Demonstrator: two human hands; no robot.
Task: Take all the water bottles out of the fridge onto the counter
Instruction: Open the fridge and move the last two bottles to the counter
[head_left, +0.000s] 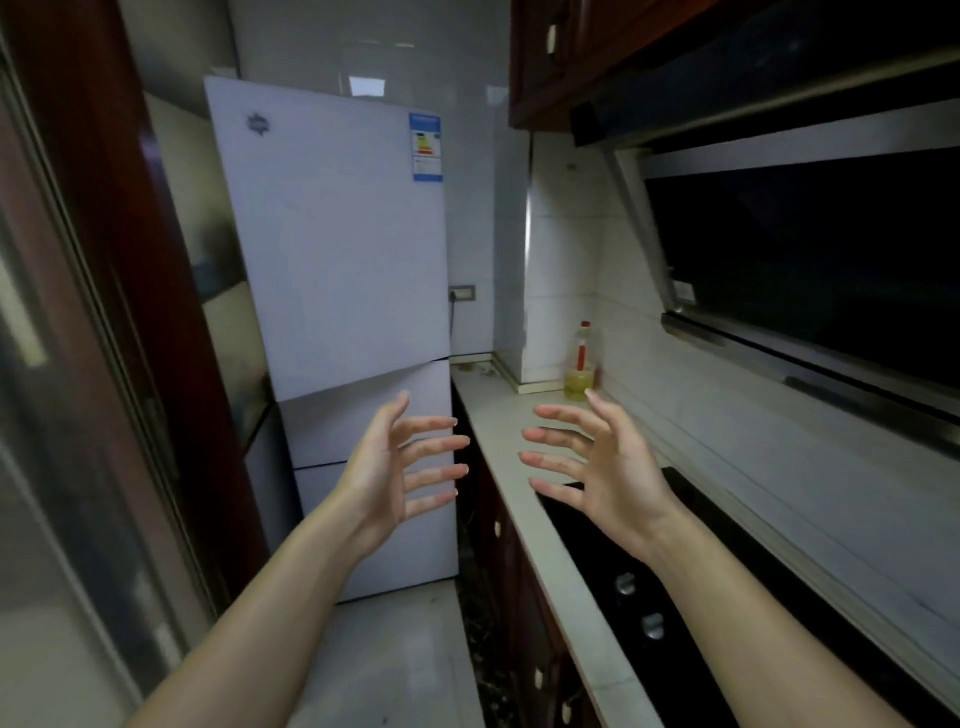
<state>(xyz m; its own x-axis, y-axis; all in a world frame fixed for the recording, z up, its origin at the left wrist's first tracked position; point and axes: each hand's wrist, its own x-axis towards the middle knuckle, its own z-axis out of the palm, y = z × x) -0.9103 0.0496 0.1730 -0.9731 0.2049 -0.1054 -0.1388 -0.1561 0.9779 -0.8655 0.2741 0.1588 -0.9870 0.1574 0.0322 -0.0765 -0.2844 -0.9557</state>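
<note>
Task at very start, in my judgement. Fridge stood closed beyond counter far end; water bottles not visible, presumably inside. Left hand and right hand raised, fingers spread, holding nothing. Next: step closer, pull upper door open.

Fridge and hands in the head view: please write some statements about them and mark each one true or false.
1. All doors of the fridge are closed. True.
2. The left hand holds a water bottle. False: it is empty, with fingers spread.
3. A bottle with a red cap stands on the counter. True.
4. The right hand grips the fridge door. False: it hovers above the counter, touching nothing.
5. A blue label is on the upper fridge door. True.
</note>
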